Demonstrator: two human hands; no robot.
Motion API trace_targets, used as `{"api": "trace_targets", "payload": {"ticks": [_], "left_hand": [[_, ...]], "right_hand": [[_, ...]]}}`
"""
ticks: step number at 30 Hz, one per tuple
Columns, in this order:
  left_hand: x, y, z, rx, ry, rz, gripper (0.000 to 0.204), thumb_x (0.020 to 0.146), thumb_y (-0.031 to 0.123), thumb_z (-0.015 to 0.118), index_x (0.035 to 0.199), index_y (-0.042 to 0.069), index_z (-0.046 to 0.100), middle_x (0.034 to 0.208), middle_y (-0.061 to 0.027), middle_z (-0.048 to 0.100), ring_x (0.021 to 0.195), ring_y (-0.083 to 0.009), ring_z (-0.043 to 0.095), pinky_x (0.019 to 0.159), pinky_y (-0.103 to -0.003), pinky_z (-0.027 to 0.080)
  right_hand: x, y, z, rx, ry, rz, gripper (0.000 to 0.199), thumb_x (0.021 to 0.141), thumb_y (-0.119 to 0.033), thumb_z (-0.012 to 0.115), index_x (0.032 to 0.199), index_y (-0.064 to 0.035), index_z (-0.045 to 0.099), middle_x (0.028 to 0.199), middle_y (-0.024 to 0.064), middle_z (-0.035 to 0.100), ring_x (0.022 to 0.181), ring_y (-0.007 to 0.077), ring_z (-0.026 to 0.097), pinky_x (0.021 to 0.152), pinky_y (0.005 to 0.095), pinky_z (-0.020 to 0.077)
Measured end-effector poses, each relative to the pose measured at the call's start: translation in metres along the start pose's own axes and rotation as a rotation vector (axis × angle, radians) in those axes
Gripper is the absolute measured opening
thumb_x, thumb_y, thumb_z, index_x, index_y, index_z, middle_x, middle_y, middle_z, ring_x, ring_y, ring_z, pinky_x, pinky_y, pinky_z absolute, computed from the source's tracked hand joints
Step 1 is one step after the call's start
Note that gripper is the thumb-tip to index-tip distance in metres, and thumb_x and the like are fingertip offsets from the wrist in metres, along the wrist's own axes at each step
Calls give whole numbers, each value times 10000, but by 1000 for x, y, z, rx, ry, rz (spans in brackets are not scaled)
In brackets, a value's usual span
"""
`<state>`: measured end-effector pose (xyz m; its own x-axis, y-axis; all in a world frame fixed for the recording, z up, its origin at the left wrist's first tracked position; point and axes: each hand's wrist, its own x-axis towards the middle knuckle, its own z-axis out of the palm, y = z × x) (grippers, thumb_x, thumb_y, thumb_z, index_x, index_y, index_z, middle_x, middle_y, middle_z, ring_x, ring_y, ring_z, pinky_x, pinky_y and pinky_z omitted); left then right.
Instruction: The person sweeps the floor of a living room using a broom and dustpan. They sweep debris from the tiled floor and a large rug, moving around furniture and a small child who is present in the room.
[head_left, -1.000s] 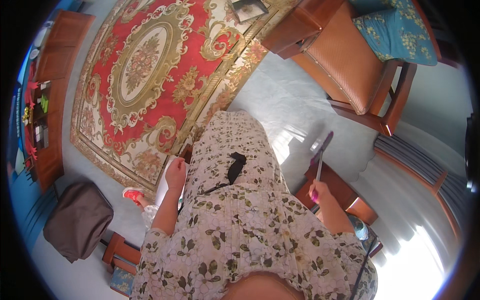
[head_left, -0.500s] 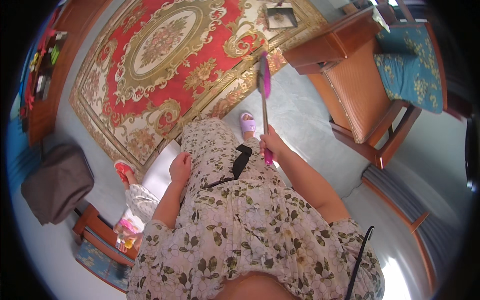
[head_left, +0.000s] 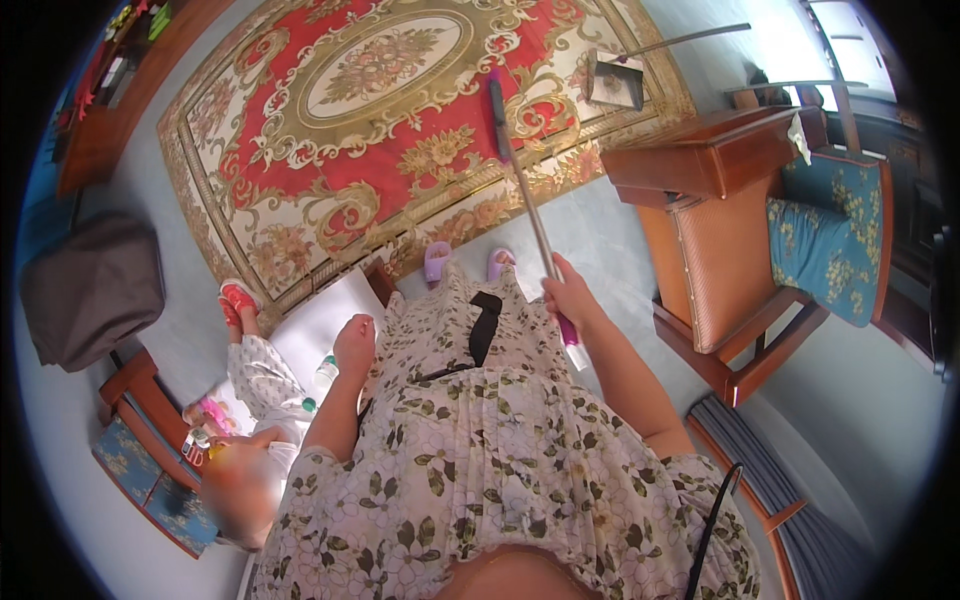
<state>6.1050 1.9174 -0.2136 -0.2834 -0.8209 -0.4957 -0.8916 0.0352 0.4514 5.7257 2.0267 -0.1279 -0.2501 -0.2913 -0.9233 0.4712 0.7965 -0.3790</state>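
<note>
My right hand (head_left: 570, 297) is wrapped round the long metal handle of a broom (head_left: 530, 208), close to its purple grip end. The dark and purple broom head (head_left: 499, 117) is over the red part of the patterned rug (head_left: 430, 190); whether it touches the pile I cannot tell. My left hand (head_left: 355, 344) hangs beside my flowered dress, its fingers curled in with nothing seen in them. On the rug's right part stands a dustpan (head_left: 615, 82) with a long handle slanting up to the right.
A wooden armchair (head_left: 710, 270) with blue flowered cushions stands to the right. Close on my left is a white table (head_left: 335, 305) with bottles, and beside it sits another person (head_left: 265, 385) in red shoes. A dark covered object (head_left: 95, 290) lies further left.
The broom head has swung left, from the rug's border onto its red field. My view has shifted, so both my lilac slippers, the dustpan's handle and more of the seated person show.
</note>
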Motion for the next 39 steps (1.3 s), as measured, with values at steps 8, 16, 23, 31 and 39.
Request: {"api": "trace_targets", "payload": {"ticks": [8,16,23,31,39], "left_hand": [[-14,-4,0,3,-39,-76,121,857,223,557,916,138,620,764,-108,628,720,-311,612,635,-416,479],[-26,-2,-10,-8,-5,-138,106,855,208,558,903,134,616,760,-107,624,723,-306,610,631,-403,475],[-32,-4,-11,-78,57,-132,131,864,209,554,916,120,634,764,-114,643,703,-289,630,634,-385,492],[-59,-31,-4,-85,56,-211,123,869,205,539,900,113,615,811,-106,638,744,-282,619,661,-373,484],[-96,-22,0,-201,67,-378,159,878,230,513,913,107,609,833,-123,632,792,-318,608,690,-415,473]], "right_hand": [[122,-14,-92,-983,411,-402,630,819,-113,497,1409,-152,278,858,260,629,684,337,655,569,444,510],[119,-25,-20,-1043,121,-160,695,781,-38,427,1434,-110,199,869,297,618,747,389,642,652,453,506],[33,10,-53,-1130,58,-224,684,843,-142,501,1452,-190,194,889,294,620,775,409,626,680,448,490],[-32,-48,3,-407,-252,111,634,911,-153,506,1458,-230,194,627,32,460,462,113,450,414,290,384],[111,-66,113,-1559,-345,-380,465,912,-366,397,1312,-132,431,1088,213,612,964,417,590,817,501,464]]}}
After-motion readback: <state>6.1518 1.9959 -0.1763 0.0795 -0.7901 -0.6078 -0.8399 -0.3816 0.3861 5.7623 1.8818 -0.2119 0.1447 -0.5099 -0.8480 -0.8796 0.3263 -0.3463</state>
